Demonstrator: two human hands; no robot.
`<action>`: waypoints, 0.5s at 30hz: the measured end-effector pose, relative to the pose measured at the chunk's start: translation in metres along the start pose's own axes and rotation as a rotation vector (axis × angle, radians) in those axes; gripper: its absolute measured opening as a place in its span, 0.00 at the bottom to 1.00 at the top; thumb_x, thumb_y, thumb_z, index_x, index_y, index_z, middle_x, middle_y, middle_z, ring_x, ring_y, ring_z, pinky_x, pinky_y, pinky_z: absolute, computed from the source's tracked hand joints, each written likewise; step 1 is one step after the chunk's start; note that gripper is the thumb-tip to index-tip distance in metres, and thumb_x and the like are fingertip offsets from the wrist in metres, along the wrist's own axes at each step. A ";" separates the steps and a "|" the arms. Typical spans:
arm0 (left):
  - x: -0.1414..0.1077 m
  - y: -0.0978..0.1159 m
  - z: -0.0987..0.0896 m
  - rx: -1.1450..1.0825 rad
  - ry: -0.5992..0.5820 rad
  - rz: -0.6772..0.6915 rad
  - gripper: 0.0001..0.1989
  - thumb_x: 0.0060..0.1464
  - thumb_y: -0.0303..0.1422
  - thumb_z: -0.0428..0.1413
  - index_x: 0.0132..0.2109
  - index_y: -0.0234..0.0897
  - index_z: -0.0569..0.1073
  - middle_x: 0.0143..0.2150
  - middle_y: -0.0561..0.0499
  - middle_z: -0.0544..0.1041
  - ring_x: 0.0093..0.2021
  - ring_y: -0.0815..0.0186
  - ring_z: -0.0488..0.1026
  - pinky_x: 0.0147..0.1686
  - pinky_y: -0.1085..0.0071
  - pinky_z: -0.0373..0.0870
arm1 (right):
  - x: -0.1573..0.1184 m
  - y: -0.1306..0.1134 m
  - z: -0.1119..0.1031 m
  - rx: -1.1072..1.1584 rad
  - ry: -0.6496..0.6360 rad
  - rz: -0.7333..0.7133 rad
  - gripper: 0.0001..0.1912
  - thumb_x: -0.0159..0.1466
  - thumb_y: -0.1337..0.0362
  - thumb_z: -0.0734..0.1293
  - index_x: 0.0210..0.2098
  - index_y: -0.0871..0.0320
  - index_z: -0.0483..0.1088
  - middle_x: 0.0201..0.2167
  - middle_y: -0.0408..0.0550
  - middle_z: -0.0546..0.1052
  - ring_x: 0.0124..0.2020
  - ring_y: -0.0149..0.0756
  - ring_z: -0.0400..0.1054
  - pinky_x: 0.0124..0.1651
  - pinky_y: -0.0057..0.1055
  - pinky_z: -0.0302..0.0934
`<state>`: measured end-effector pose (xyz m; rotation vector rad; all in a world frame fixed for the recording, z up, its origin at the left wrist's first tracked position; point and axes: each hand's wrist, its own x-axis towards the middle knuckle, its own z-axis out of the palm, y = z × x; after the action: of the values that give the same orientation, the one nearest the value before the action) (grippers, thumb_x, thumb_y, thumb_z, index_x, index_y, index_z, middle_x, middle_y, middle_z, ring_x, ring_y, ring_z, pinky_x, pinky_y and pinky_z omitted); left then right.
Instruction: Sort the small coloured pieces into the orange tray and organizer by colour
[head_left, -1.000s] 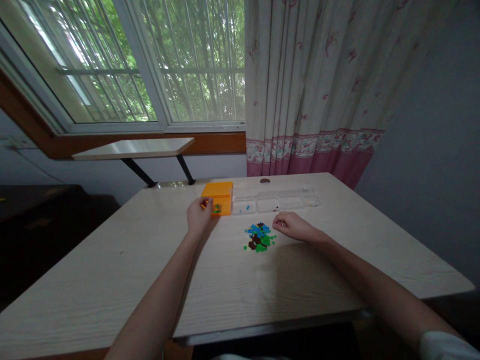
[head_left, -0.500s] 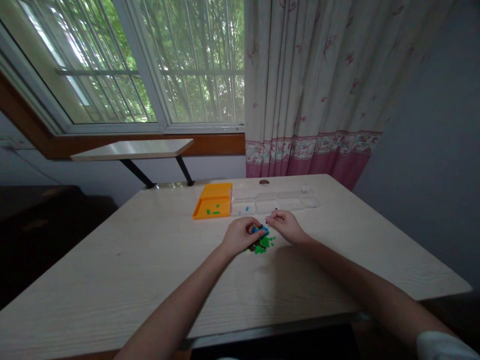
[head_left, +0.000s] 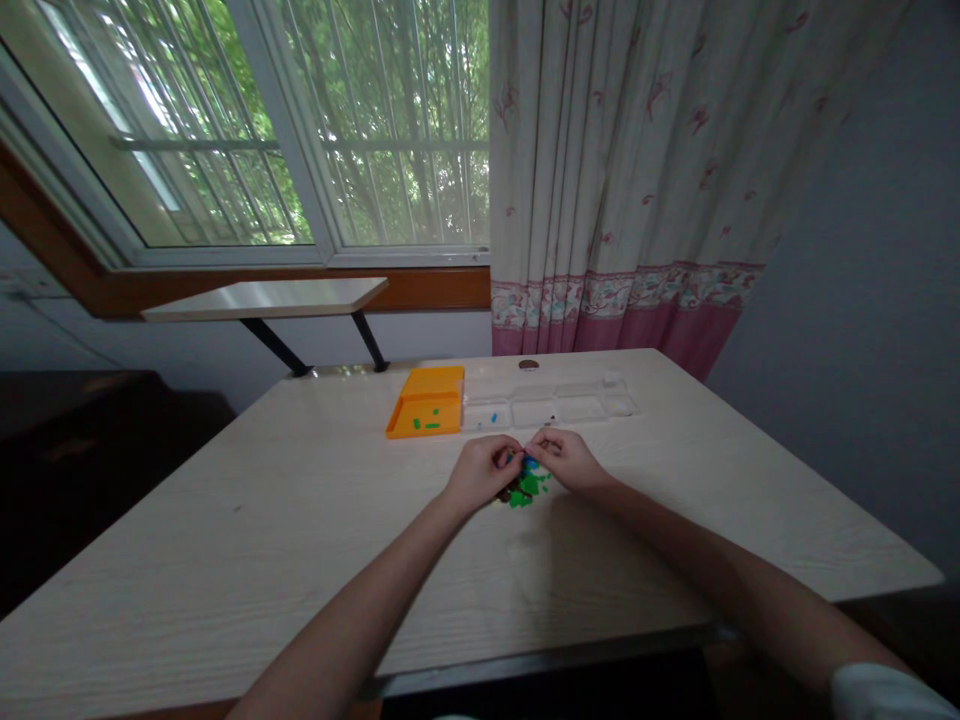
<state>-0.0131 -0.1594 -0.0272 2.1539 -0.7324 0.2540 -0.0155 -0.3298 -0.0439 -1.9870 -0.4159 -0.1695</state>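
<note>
An orange box (head_left: 436,380) holds green bits (head_left: 432,426). The left hand (head_left: 480,472), over a pile of small pieces (head_left: 527,489) on the table (head_left: 300,470), meets the right hand (head_left: 574,462) fingertip to fingertip; their grip I cannot tell. A clear tray (head_left: 581,406) lies behind.

No lettering or numbers can be read.

Pieces (head_left: 531,484): green, blue, dark brown. Box (head_left: 436,380): solid orange. Tray (head_left: 581,406): clear, colourless. Surface (head_left: 300,520): pale, streaked wood grain. Curtain (head_left: 570,150): off-white, scattered reddish sprigs (head_left: 700,119); patterned band (head_left: 637,290); plain pink hem (head_left: 637,334). Window trim (head_left: 439,288): orange-brown. Sleeve (head_left: 885,690): whitish.
</note>
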 end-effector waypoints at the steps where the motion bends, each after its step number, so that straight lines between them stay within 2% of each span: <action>1: 0.000 -0.001 0.000 -0.006 0.000 -0.008 0.07 0.47 0.31 0.51 0.30 0.34 0.72 0.17 0.58 0.61 0.18 0.76 0.58 0.21 0.80 0.54 | -0.001 -0.002 -0.001 -0.040 -0.008 -0.022 0.15 0.57 0.55 0.61 0.27 0.62 0.68 0.16 0.39 0.62 0.16 0.23 0.51 0.18 0.21 0.44; 4: 0.001 -0.002 -0.001 -0.025 -0.010 -0.033 0.07 0.45 0.31 0.51 0.30 0.34 0.73 0.16 0.58 0.61 0.18 0.76 0.57 0.20 0.80 0.54 | -0.003 -0.007 -0.005 -0.165 -0.012 -0.106 0.11 0.57 0.59 0.61 0.32 0.61 0.70 0.18 0.40 0.65 0.18 0.24 0.53 0.20 0.21 0.47; 8: 0.000 -0.004 -0.002 -0.047 -0.035 -0.042 0.07 0.45 0.30 0.52 0.30 0.34 0.73 0.16 0.58 0.61 0.17 0.76 0.57 0.20 0.80 0.54 | -0.004 -0.008 -0.009 -0.300 -0.030 -0.227 0.09 0.58 0.61 0.62 0.32 0.59 0.71 0.23 0.44 0.68 0.22 0.26 0.58 0.25 0.22 0.53; 15: 0.001 -0.005 -0.001 -0.145 -0.069 -0.063 0.07 0.45 0.32 0.52 0.32 0.34 0.72 0.16 0.59 0.62 0.17 0.76 0.57 0.20 0.80 0.54 | -0.005 -0.009 -0.014 -0.369 -0.039 -0.344 0.09 0.58 0.61 0.62 0.33 0.59 0.71 0.26 0.45 0.70 0.24 0.28 0.61 0.29 0.24 0.55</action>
<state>-0.0094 -0.1560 -0.0296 2.0524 -0.6987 0.0907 -0.0227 -0.3397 -0.0318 -2.2678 -0.7975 -0.4517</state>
